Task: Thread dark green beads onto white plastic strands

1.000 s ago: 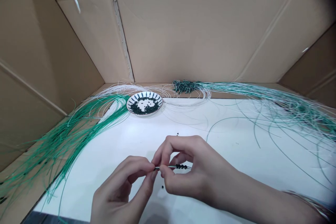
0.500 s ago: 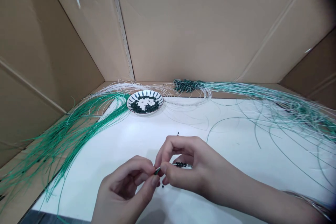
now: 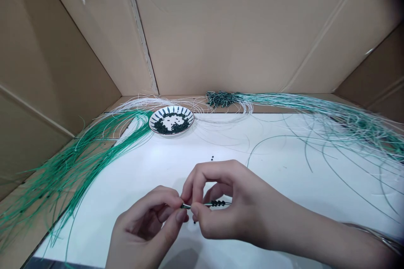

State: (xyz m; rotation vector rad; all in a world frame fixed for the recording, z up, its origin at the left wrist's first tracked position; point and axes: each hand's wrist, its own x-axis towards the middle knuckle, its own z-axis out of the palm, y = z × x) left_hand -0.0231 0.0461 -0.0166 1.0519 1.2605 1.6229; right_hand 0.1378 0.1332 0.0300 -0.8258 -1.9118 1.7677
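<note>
My right hand pinches a thin green cord that carries a few dark beads between thumb and forefinger. My left hand meets it from the left, its thumb and forefinger closed at the cord's tip, where a small dark bead seems held. Both hands hover low over the white work surface. A loose bead lies just beyond my right hand.
A small patterned dish of dark beads sits at the back. Green cords fan out on the left, and beaded cords sweep across the back right. Cardboard walls enclose the surface on three sides.
Both hands stayed pinched together on the cord. The cord tip dipped, then levelled out again, and the view shifted slightly.
</note>
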